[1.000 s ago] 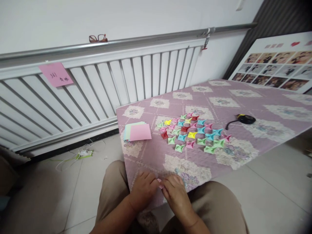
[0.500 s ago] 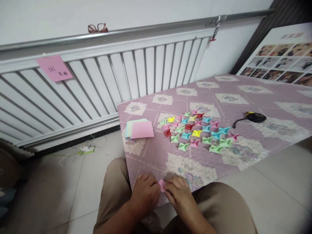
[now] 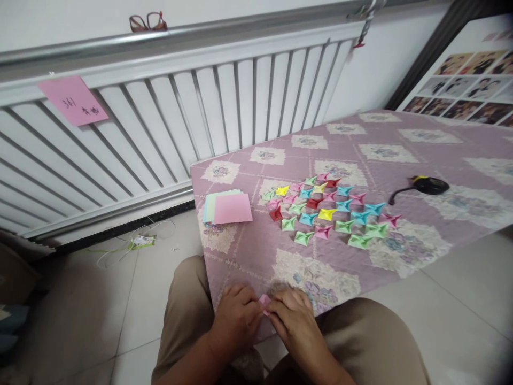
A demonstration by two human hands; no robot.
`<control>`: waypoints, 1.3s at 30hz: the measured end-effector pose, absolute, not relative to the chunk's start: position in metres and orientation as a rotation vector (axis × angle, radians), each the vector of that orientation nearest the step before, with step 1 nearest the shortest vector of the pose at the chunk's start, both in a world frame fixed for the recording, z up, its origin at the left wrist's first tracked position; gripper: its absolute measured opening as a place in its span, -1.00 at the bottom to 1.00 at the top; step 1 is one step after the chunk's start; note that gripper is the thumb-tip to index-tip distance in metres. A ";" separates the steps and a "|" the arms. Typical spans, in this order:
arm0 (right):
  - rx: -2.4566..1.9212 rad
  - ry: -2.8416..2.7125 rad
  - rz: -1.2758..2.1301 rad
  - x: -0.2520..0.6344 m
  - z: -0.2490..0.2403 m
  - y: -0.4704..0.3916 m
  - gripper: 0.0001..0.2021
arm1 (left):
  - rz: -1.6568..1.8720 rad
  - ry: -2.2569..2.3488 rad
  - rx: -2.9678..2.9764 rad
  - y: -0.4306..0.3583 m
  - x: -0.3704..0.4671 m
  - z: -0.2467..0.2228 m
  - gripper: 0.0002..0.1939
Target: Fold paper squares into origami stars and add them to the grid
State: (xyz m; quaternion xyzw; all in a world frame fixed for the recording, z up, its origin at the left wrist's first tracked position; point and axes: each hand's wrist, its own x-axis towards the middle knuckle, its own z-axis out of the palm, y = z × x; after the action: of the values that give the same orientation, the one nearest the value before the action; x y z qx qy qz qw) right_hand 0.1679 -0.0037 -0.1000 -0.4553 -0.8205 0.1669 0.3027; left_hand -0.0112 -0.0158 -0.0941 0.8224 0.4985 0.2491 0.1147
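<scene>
A small piece of folded pink paper [image 3: 264,302] lies between my two hands at the near corner of the table. My left hand [image 3: 237,315] is closed on its left side, with the fingers curled. My right hand [image 3: 293,316] pinches the right side between thumb and fingers. Much of the paper is covered by the fingers, so its full shape cannot be made out. Beyond my hands, several small folded paper shapes [image 3: 326,214] in green, pink, blue, yellow and red stand in rows. To their left sits a stack of square paper sheets [image 3: 233,208], a pink one on top.
The table [image 3: 248,256] wears a purple floral cloth. A black object with a thin curved stem [image 3: 430,185] lies on the right. Behind stand a radiator [image 3: 224,107] and a photo board [image 3: 460,85]. A power strip [image 3: 142,241] with cables is on the floor.
The view has shifted slightly, so the radiator and glasses appear higher and further left. Both hands still grip the pink paper at nearly the same spot, with less of it showing.
</scene>
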 end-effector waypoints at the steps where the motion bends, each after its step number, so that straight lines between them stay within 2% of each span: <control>1: -1.210 -2.178 0.445 0.168 -0.100 -0.003 -0.91 | 0.736 1.463 2.407 -0.016 -0.011 -0.094 -0.83; 17: -1.280 -2.146 0.522 0.176 -0.104 0.000 -0.95 | 0.658 1.644 2.231 -0.019 -0.007 -0.092 -0.84; 30: -1.455 -2.075 0.480 0.170 -0.097 -0.002 -0.77 | 0.388 1.745 2.071 -0.006 -0.001 -0.079 -0.86; 39: -1.508 -2.048 0.419 0.165 -0.093 0.001 -0.75 | 0.155 1.732 2.057 0.009 -0.003 -0.067 -0.75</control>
State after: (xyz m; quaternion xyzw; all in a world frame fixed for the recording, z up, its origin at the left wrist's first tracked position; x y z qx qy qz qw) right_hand 0.1647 0.0013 -0.0932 -0.5620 -0.7631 0.1561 0.2782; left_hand -0.0034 0.0088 -0.0666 0.7446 0.6269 0.0560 0.2223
